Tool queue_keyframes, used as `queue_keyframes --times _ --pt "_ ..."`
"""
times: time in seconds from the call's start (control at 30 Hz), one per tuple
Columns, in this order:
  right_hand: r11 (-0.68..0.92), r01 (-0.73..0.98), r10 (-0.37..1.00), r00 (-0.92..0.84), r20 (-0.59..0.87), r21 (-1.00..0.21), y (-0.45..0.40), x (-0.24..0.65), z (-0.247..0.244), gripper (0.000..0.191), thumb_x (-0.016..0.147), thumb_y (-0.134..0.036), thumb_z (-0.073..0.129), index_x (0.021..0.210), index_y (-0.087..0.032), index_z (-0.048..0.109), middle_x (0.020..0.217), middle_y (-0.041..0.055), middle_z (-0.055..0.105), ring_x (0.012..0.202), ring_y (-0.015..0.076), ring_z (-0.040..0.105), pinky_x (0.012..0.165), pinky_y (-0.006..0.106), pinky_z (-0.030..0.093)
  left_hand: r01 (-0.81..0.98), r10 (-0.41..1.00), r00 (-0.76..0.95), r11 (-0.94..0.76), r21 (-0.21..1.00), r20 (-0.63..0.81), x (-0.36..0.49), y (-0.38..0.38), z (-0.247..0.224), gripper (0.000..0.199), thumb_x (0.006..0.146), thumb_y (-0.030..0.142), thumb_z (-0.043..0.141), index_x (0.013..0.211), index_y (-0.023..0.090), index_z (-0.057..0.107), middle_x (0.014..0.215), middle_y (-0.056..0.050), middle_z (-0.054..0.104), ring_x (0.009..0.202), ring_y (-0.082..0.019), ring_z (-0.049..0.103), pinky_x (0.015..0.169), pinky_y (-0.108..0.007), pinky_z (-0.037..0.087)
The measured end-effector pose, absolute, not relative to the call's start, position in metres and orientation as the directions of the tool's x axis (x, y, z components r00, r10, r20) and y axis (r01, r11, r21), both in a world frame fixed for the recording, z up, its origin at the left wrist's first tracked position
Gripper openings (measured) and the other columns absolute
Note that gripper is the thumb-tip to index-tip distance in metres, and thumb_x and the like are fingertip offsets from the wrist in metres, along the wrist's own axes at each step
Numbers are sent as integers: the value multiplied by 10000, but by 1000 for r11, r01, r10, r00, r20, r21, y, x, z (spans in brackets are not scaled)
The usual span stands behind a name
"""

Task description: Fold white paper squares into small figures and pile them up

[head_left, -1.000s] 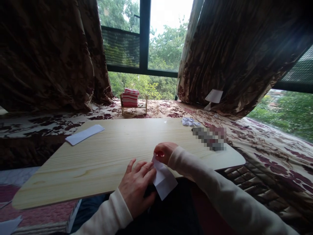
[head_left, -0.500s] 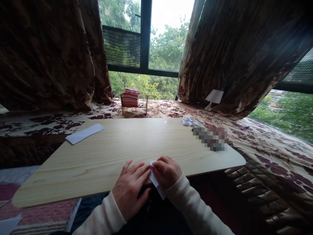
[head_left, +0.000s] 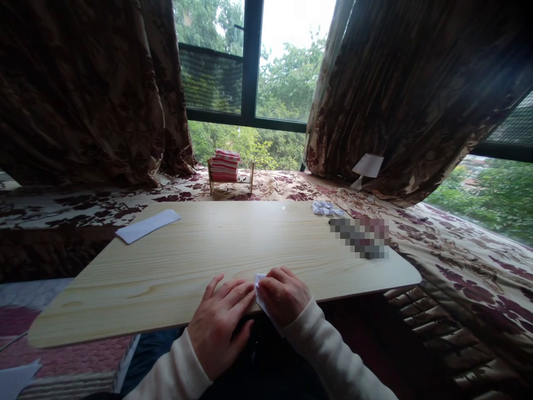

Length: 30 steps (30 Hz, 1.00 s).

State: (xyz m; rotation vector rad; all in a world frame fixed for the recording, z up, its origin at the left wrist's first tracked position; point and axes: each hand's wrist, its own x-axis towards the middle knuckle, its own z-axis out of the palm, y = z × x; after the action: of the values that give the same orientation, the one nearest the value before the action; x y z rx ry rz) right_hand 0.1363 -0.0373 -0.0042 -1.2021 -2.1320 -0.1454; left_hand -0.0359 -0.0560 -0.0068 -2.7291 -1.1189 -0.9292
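Observation:
At the near edge of the wooden table (head_left: 200,250), my right hand (head_left: 285,294) is closed in a pinch on a narrow strip of folded white paper (head_left: 260,279). Its fingers and wrist cover most of the strip; only the top end and a thin left edge show. My left hand (head_left: 222,319) lies on the table edge just to the left, fingers stretched and thumb apart. The left fingertips touch or nearly touch the paper's left side; I cannot tell which.
A stack of white paper strips (head_left: 147,226) lies at the table's back left. Several small folded paper pieces (head_left: 327,208) sit at the back right, beside a blurred-out item (head_left: 360,238). Beyond stand a small rack with striped cloths (head_left: 225,165) and a white lamp (head_left: 368,165).
The strip's lower end, which stuck out below my right hand, is now mostly hidden by it. Both hands have barely moved; the view has shifted slightly.

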Motion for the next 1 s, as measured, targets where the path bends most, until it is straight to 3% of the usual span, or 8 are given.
queue_keyframes --times 0.33,0.5,0.83,1.0 --pt "582 789 700 -362 616 -198 -41 137 -4 183 814 -179 502 704 -202 647 681 34 571 672 148 475 630 237 387 645 613 570 -747 165 548 -38 -58 -6 431 733 127 443 1150 200 524 1170 -64 587 1100 -238 474 1025 -509 177" --pt "568 794 706 -335 624 -217 -41 135 -5 222 826 -176 467 666 -181 620 670 38 566 671 149 471 641 246 387 642 634 536 -735 218 558 -39 -57 -8 356 762 206 480 1109 213 562 1122 -62 599 1072 -231 487 1024 -487 197" --pt "580 808 680 -410 608 -104 -42 134 -4 205 817 -153 498 640 -185 597 650 26 552 640 147 440 605 252 344 642 649 532 -728 240 544 -37 -58 -4 349 761 208 475 1098 204 565 1106 -58 604 1067 -224 485 1026 -477 189" --pt "583 804 704 -428 566 -117 -47 135 -3 199 823 -163 486 664 -176 604 676 38 552 651 155 430 616 261 344 614 612 526 -754 234 591 -39 -56 -8 322 773 191 491 1085 208 570 1099 -47 618 1056 -218 502 1025 -484 208"
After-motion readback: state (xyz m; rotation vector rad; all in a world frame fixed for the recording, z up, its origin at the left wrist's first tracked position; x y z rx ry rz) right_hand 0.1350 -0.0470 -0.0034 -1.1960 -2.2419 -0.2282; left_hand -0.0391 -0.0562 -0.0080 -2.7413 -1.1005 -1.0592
